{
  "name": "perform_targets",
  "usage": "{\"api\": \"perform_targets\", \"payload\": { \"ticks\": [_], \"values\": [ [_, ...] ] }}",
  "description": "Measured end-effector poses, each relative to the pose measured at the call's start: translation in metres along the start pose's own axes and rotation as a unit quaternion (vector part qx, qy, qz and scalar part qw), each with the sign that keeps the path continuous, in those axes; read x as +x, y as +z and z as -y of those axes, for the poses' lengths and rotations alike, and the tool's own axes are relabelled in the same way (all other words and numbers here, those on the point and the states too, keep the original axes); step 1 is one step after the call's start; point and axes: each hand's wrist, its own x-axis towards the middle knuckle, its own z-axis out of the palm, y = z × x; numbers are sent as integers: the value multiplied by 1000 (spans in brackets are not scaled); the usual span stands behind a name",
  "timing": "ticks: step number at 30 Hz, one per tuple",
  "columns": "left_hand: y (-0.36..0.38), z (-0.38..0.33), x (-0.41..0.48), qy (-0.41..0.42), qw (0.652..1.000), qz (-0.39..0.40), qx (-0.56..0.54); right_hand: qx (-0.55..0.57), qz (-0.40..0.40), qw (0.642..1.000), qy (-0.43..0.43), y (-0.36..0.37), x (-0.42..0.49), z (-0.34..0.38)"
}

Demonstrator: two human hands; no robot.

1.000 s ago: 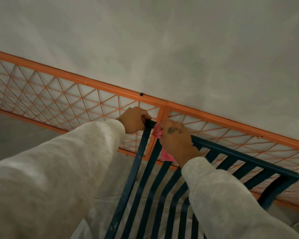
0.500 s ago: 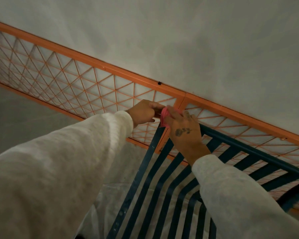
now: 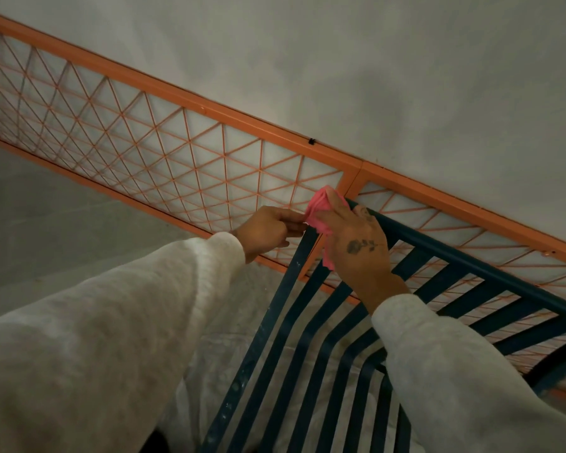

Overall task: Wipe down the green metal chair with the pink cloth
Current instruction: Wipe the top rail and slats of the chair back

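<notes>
The dark green metal chair (image 3: 464,266) fills the lower right, its slatted back and top rail running toward the lattice fence. The pink cloth (image 3: 321,209) is bunched over the chair's upper left corner. My right hand (image 3: 356,246) presses the cloth onto that corner, fingers spread over it. My left hand (image 3: 268,228) pinches the cloth's left edge with its fingertips, just left of the corner. Both arms wear pale sleeves. The corner of the frame itself is hidden under the cloth.
An orange lattice fence (image 3: 183,103) runs diagonally behind the chair, against a pale grey wall (image 3: 373,60). Grey floor (image 3: 46,217) lies at the left. White sheeting (image 3: 236,338) covers the ground under the chair.
My left hand has let go of the chair's corner post and now pinches the cloth. The cloth has moved up onto the corner, with my right hand over it. The view has shifted.
</notes>
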Motion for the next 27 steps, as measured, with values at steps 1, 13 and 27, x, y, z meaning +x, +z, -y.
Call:
{"api": "perform_targets", "payload": {
  "ticks": [1, 13, 27],
  "values": [
    [0, 3, -1, -5, 1000, -2, -2, 66, -11, 998, 18, -1, -1, 2],
    [0, 27, -9, -39, 999, 17, -5, 45, -61, 996, 55, 24, -12, 12],
    [-3, 31, -9, -30, 999, 20, 25, 10, -7, 995, 101, 24, -18, 21]
  ]
}}
